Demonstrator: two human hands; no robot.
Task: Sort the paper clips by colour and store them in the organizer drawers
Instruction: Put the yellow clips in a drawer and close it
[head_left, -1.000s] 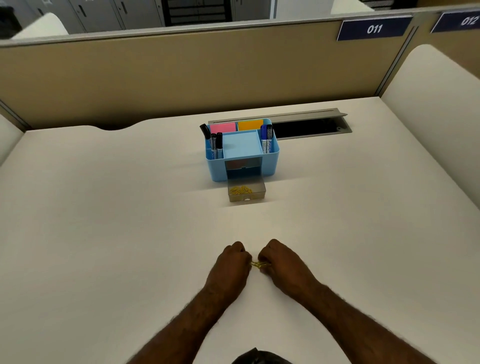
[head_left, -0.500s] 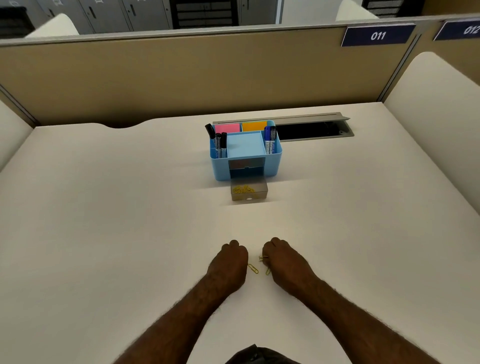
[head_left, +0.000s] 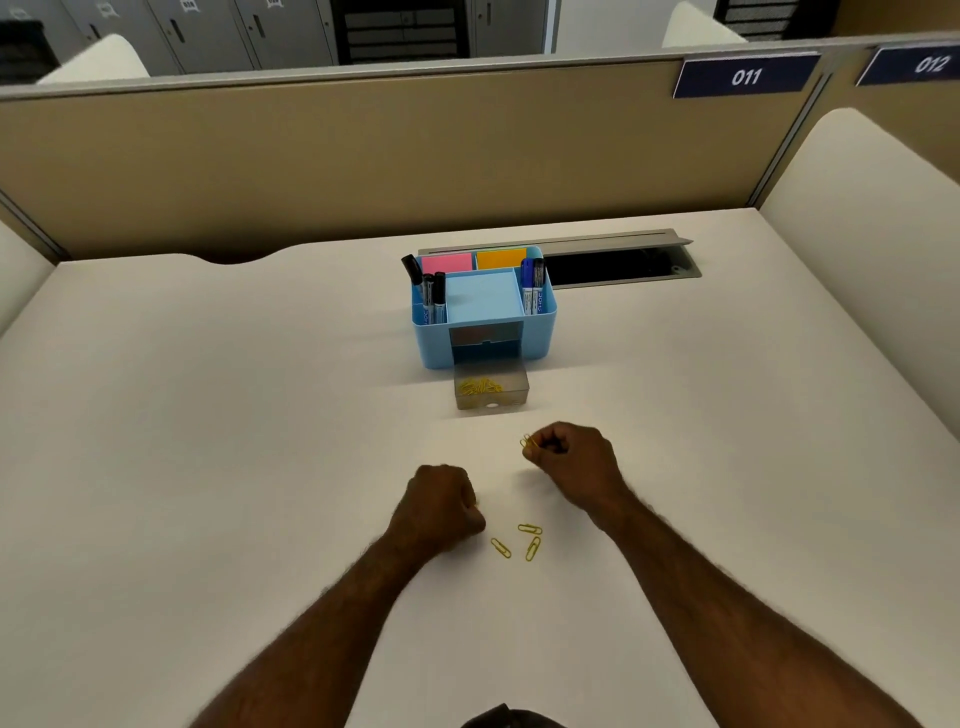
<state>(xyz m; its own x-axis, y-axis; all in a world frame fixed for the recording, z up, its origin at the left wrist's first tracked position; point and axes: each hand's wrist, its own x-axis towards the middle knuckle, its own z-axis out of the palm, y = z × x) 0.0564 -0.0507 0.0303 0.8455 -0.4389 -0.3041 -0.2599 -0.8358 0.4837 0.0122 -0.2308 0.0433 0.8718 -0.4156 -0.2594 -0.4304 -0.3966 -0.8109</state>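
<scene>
Sorting in progress, head view. Right hand (head_left: 574, 462) is raised just above the surface (head_left: 208, 467), its grip pinched together on one or more yellow paper clips (head_left: 529, 443), short of the clear drawer (head_left: 491, 394). That drawer stands pulled out in front of the blue organizer (head_left: 483, 317) and already holds a small heap of yellow clips (head_left: 480, 387). Left hand (head_left: 441, 506) rests on the surface with fingers curled; whether its grip encloses a clip cannot be told, though a speck of yellow shows at its edge. Three loose yellow clips (head_left: 522, 540) lie on the surface between the forearms, near the left hand and apart from one another. Upper drawer (head_left: 485, 335) of the organizer is closed, its contents unclear. Judged state: the yellow batch is mostly stored; what is left is the pinched clips, the three loose ones, and returning the drawer. No clips of another colour are visible.
</scene>
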